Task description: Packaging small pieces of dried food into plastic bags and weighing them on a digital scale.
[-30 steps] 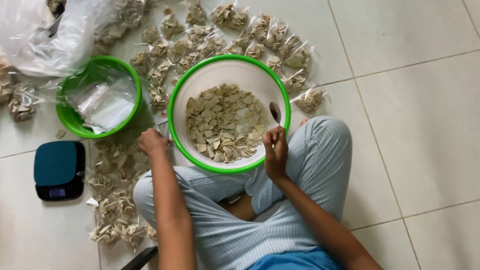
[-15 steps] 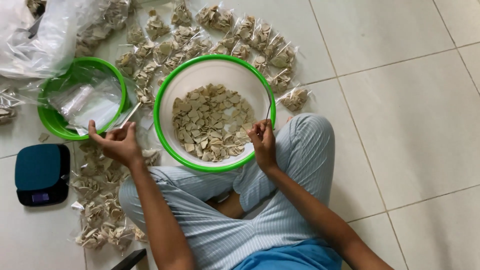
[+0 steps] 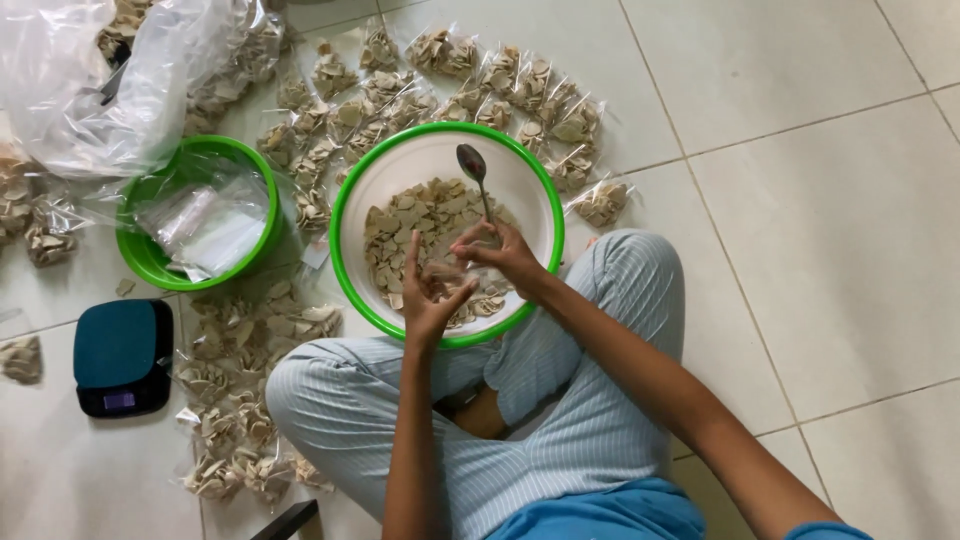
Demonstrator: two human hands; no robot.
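Person seated cross-legged on pale tiled floor, striped light-blue trousers, head cam looking down.

Large white plastic bowl w/ green rim sits at 12 o'clock from the knees, touching the legs; approx. half full of beige, flat, broken-edged chips.

Right hand: over the bowl, fingers closed on the handle of a dark metal spoon. Spoon head points to 12 o'clock, above the chips, near bowl's far wall.

Left hand: over the bowl's near half, just beside the right hand at its 8 o'clock. Fingers spread, index raised, a small clear plastic bag seemingly pinched at the fingertips; bag too faint to confirm, so grip cannot be told for certain.

Smaller green plastic bowl at 9 o'clock of the white bowl, near but apart, holding empty clear bags.

Filled clear packets of chips arc round the white bowl from 10 to 2 o'clock; more packets at 8 o'clock, by the left knee.

Dark teal digital scale at 8 o'clock, beyond those packets. Big clear plastic sack at 10 o'clock, top corner.
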